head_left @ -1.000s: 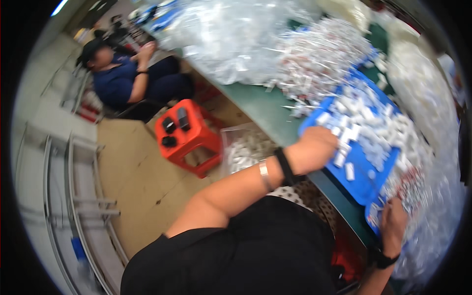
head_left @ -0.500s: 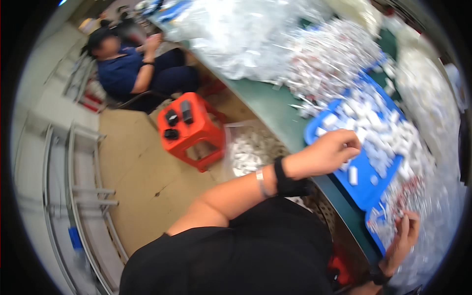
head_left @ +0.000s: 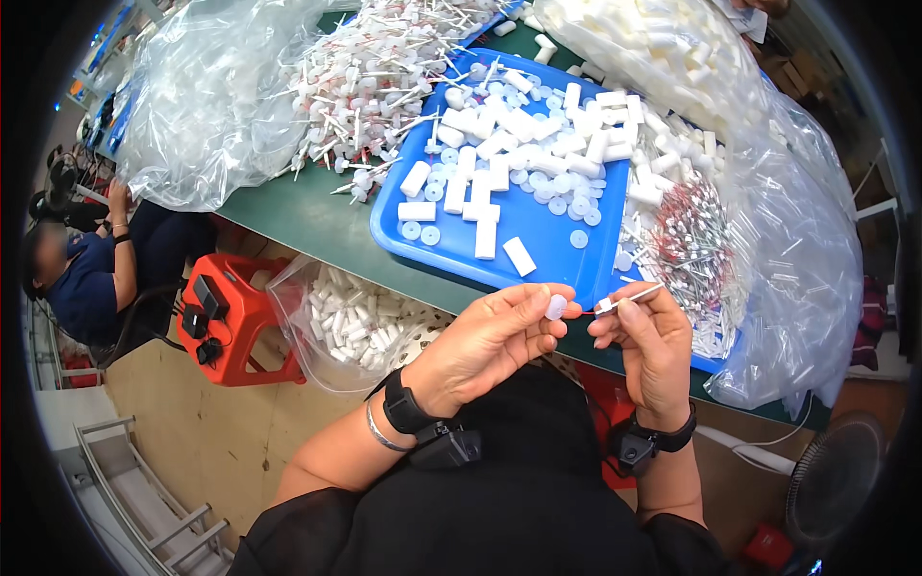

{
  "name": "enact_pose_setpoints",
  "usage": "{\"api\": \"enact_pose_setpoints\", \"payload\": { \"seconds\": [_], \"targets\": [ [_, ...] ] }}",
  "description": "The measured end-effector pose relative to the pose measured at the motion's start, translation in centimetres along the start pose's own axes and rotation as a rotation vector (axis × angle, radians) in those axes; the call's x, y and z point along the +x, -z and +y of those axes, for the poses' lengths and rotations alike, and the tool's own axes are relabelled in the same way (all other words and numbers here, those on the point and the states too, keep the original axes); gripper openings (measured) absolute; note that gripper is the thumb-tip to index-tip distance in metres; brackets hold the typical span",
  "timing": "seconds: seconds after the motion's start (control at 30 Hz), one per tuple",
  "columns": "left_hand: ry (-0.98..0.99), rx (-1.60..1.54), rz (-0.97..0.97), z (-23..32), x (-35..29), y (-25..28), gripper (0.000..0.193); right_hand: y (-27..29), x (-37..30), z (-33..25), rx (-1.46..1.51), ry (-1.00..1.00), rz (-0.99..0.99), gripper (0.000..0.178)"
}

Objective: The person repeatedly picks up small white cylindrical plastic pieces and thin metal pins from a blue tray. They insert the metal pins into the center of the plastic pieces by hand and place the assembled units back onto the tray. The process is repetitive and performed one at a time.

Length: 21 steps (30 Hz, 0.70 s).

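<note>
My left hand [head_left: 480,341] pinches a small translucent white disc [head_left: 556,307] between thumb and fingertips, just off the near edge of the blue tray [head_left: 423,248]. Close to its right, my right hand [head_left: 655,350] is closed on a thin white stick-like part [head_left: 636,296] with a short red wire at its left end. The disc and the part nearly meet; whether they touch I cannot tell. White foam-like cylinders [head_left: 520,256] and loose translucent discs [head_left: 430,236] lie heaped in the tray. Right of it is a pile of thin red-and-white wired parts [head_left: 690,240].
Stick-and-disc pieces [head_left: 370,82] form a heap behind the tray's left side, beside a large clear plastic bag [head_left: 216,106]. A bag of white cylinders [head_left: 663,48] stands at the far right. A red stool [head_left: 230,331] and another person [head_left: 91,278] are at left.
The view has swung to the right. My left hand has come back from the tray with a disc, and my right hand from the wired parts with a stick-like part; they are now close together.
</note>
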<state>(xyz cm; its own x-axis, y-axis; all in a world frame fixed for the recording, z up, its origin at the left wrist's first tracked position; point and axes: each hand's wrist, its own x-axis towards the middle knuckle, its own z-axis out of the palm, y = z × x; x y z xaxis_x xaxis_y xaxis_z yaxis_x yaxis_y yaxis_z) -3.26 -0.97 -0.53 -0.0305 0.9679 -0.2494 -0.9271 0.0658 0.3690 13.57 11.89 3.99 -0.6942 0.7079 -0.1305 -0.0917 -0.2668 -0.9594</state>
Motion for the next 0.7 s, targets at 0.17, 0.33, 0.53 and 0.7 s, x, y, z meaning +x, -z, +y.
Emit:
{"api": "enact_pose_setpoints", "payload": {
  "seconds": [0.17, 0.33, 0.53, 0.7],
  "targets": [
    [0.018, 0.028, 0.021, -0.3, 0.1, -0.2, 0.037, 0.3, 0.1, 0.4, 0.02, -0.015, 0.048, 0.014],
    [0.036, 0.038, 0.033, -0.4, 0.2, -0.5, 0.037, 0.1, 0.3, 0.5, 0.056, -0.003, 0.068, 0.014],
    [0.019, 0.053, 0.058, -0.5, 0.3, -0.6, 0.036, 0.1, -0.1, 0.5, -0.034, 0.096, 0.053, 0.015],
    [0.022, 0.072, 0.076, -0.7, 0.4, -1.0, 0.035, 0.0, -0.2, 0.3, -0.048, 0.139, 0.04, 0.016]
  ]
}}
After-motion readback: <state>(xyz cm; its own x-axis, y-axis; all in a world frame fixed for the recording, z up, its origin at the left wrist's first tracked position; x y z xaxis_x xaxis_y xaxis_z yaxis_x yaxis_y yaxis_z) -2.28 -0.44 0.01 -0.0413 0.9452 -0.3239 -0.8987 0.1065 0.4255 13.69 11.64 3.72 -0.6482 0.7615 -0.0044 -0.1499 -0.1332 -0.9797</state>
